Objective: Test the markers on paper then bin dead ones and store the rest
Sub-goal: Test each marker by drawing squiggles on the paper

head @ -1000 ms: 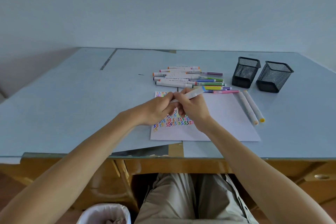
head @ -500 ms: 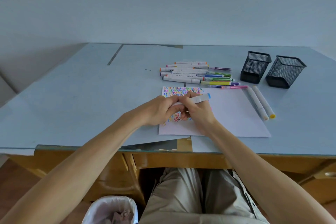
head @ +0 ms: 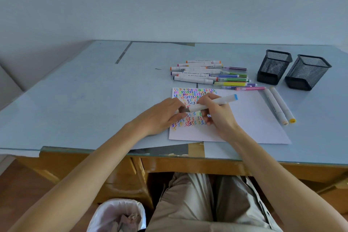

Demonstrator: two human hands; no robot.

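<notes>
Over the paper [head: 244, 118], right hand [head: 218, 117] grips a marker [head: 212, 103]; left hand [head: 162, 117] pinches its tip.

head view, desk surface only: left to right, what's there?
left hand → right hand holding the blue-capped marker over the paper → two white markers lying beside the paper → right mesh cup. The marker pile and the other cup sit farther back, overlapping these.
</notes>
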